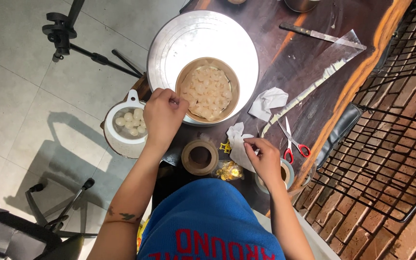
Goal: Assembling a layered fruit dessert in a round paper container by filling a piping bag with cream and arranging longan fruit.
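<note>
Left hand point(162, 115) fingertips are pinched together at the rim of the cake point(208, 90); whatever they pinch is hidden under the fingers, so can't tell if the grip has anything in it. Right hand point(267, 161) grip is closed on the edge of a white paper point(239, 144); hand covers part of the cup point(287, 174) under it. Pan point(300, 4) at top is cut off by the frame, and the blue shirt point(208, 216) hides the near edge of the surface point(304, 62). Cake: round, tan collar around it, top packed with pale glossy balls, sits off-centre on the near part of a white turntable point(193, 38). White bowl point(123, 137) holding the same balls is just left of the left hand. Tape roll point(200, 157) lies between the hands, gold bits point(229, 171) beside it, scissors point(292, 142) right of the paper.
</note>
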